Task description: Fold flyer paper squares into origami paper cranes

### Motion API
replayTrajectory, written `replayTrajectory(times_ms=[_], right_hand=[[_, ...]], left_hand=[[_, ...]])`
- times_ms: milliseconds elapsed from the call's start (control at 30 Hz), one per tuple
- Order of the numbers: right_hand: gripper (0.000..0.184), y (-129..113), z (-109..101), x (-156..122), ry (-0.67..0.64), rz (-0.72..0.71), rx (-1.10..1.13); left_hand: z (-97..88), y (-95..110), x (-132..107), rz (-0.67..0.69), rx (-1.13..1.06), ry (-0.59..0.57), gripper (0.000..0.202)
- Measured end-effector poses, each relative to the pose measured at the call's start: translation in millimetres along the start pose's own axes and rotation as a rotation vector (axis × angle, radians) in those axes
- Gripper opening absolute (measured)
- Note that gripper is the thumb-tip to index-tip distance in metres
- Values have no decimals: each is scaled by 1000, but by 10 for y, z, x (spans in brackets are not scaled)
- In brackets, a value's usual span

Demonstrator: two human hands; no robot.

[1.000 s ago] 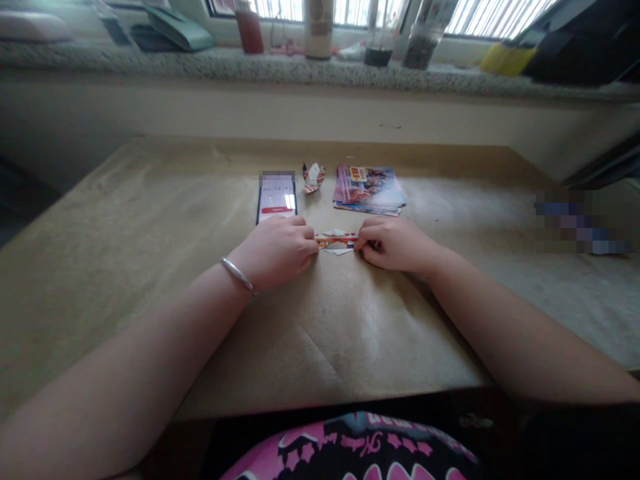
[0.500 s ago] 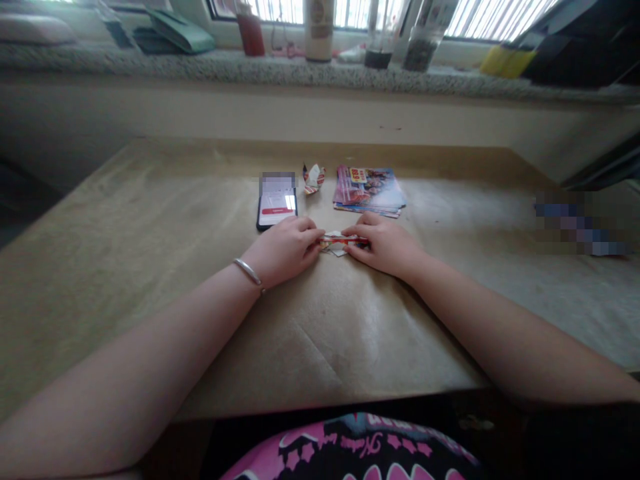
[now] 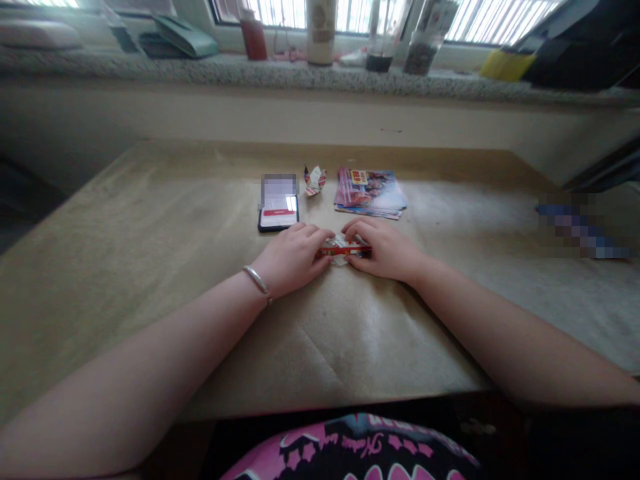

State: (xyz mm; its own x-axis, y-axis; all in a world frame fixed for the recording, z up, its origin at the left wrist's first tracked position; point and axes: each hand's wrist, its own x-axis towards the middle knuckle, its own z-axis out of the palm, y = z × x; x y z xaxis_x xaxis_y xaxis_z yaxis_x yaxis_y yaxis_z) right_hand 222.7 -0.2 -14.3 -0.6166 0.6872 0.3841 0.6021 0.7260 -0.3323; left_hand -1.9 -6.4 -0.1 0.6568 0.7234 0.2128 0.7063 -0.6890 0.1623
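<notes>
A small folded piece of printed paper (image 3: 343, 249), red and white, lies on the brown paper-covered table (image 3: 150, 227) between my two hands. My left hand (image 3: 293, 257), a silver bangle on its wrist, pinches the paper's left end with curled fingers. My right hand (image 3: 383, 250) pinches the right end, fingers bent over it. Both hands rest on the table and hide much of the paper.
A phone (image 3: 278, 203) with a lit screen lies just beyond my left hand. Beside it sit a small folded paper figure (image 3: 315, 180) and a stack of colourful leaflets (image 3: 369, 192). Jars and bottles (image 3: 320, 30) stand on the stone windowsill behind.
My hands have drawn closer together along the folded paper, so less of it shows between them. The view has shifted slightly.
</notes>
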Motion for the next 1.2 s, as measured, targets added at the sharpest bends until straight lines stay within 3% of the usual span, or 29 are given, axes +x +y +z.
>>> replayTrajectory(times_ms=[233, 400, 700, 800, 933, 1067, 1200], right_hand=[[24, -66, 22, -1, 10, 187, 112], [39, -141, 86, -1, 76, 324, 305], [41, -139, 135, 18, 101, 388, 442], [29, -144, 109, 26, 122, 346, 356], [4, -155, 57, 20, 145, 179, 141], [3, -149, 28, 3, 103, 107, 42], [12, -134, 26, -2, 40, 66, 10]], left_hand=[[29, -9, 20, -116, -251, 51, 40], [35, -16, 26, -120, -369, 65, 41], [34, -41, 40, -158, -620, 48, 37], [19, -49, 45, -128, -579, 85, 20], [38, -81, 41, 18, -441, 203, 10], [76, -126, 41, 194, -296, 296, 8], [57, -140, 43, 268, -161, 292, 10]])
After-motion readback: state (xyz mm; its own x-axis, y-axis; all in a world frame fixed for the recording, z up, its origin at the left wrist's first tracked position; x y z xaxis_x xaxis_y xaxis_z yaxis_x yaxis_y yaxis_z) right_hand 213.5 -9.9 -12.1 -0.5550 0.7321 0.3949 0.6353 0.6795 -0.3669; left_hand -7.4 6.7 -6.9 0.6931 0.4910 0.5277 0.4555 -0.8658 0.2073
